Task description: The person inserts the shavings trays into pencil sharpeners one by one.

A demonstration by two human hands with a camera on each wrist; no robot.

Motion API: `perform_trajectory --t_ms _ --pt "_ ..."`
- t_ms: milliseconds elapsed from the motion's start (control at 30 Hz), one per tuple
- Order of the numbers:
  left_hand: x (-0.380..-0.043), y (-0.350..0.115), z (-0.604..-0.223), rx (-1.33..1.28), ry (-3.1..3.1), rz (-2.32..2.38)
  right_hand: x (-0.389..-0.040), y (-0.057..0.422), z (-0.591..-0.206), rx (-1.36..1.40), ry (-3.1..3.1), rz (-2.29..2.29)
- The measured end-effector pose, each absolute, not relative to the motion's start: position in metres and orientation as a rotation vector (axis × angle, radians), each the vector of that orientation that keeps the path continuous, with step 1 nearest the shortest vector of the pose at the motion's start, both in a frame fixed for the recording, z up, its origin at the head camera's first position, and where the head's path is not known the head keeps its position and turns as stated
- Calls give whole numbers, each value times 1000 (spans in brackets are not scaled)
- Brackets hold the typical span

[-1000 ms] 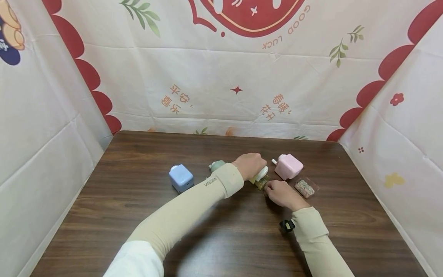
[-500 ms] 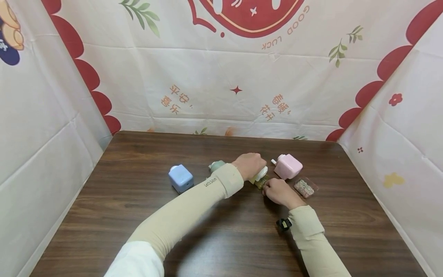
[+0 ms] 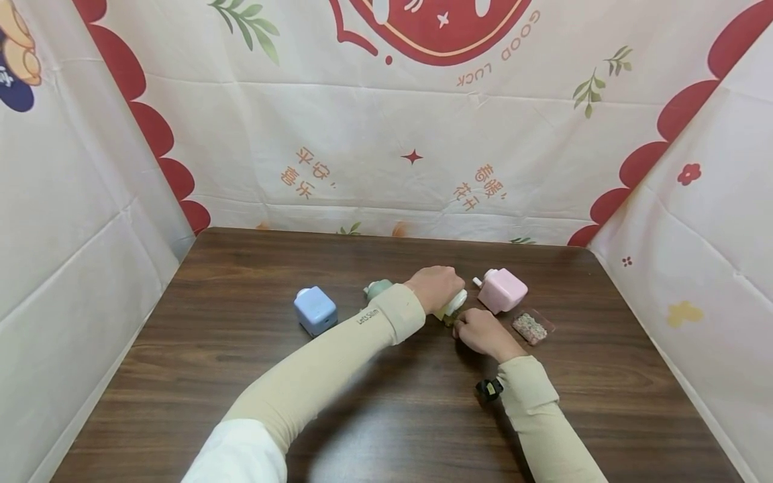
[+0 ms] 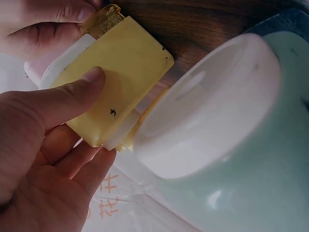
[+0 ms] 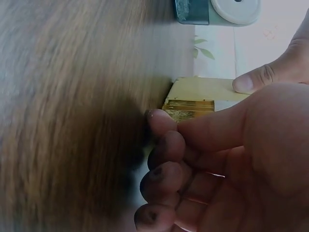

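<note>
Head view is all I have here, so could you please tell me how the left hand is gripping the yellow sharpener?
Observer: In the left wrist view, the left hand has its thumb on the broad face of the yellow sharpener, with fingers tucked behind it.
Operator: Thank you; would you mind saying whether the amber drawer by the right hand holds anything?
Observer: Yes, the left wrist view shows pale flakes inside it.
</note>
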State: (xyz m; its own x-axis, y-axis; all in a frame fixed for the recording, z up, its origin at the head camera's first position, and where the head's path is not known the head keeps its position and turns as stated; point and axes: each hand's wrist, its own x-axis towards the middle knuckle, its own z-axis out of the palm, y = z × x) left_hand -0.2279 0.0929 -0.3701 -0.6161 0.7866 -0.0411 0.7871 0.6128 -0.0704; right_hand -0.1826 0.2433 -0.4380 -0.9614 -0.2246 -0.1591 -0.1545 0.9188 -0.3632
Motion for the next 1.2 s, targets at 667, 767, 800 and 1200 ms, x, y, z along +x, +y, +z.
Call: perform_trajectory --t_ms 667,767,800,1200 --pt "-228 96 -373 1384 2841 -177 -183 236 -437 -241 2887 -607" --pt "-227 95 -374 1372 2841 -177 -181 236 -437 -250 2883 -615" --pt "-227 95 -374 1368 2839 -180 -181 236 -437 -251 2881 -614" --pt "-225 92 -379 1421 2828 -220 -169 233 -430 -356 2886 -610"
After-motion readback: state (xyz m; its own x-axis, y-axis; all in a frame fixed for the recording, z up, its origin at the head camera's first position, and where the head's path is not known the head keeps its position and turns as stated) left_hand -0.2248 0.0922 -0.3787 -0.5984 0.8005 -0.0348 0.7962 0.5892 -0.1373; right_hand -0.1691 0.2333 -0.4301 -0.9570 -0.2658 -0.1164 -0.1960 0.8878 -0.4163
